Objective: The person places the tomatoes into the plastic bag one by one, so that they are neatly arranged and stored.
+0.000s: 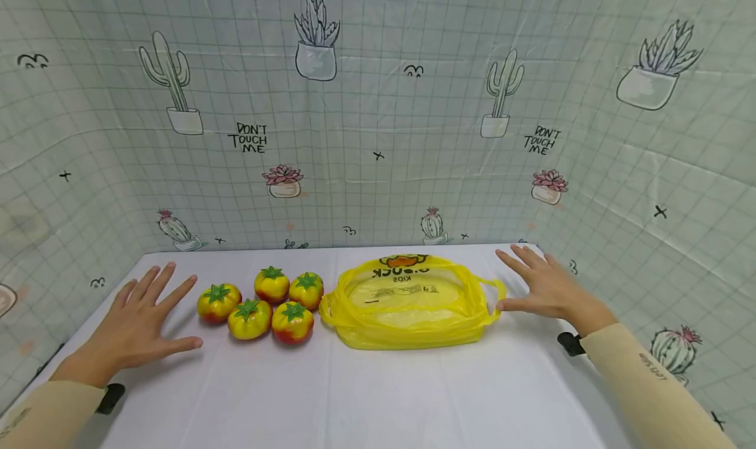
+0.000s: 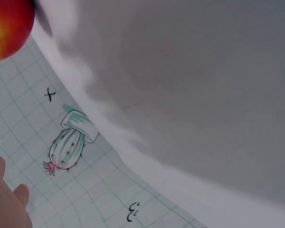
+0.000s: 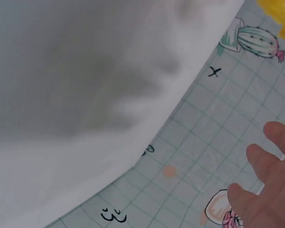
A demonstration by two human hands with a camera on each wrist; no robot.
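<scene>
Several yellow-and-red tomatoes with green leafy tops, likely toys, stand grouped left of the middle; the nearest to my left hand is one tomato (image 1: 219, 303). My left hand (image 1: 137, 321) is spread wide beside them, holding nothing. A yellow plastic bag (image 1: 407, 331) lies right of the tomatoes, its mouth spread and printing on its back side. At the bag's right handle (image 1: 501, 295), my right hand (image 1: 540, 285) has its fingers spread; whether the thumb tip touches the handle I cannot tell. The left wrist view catches part of a tomato (image 2: 9, 28), the right wrist view a corner of the bag (image 3: 278, 10).
A white cloth (image 1: 378, 396) covers the table. Behind and on both sides rise walls of gridded fabric (image 1: 378, 107) printed with cacti and lettering. Each forearm wears a beige sleeve (image 1: 644, 377), with a dark strap piece (image 1: 570, 344) at the wrist.
</scene>
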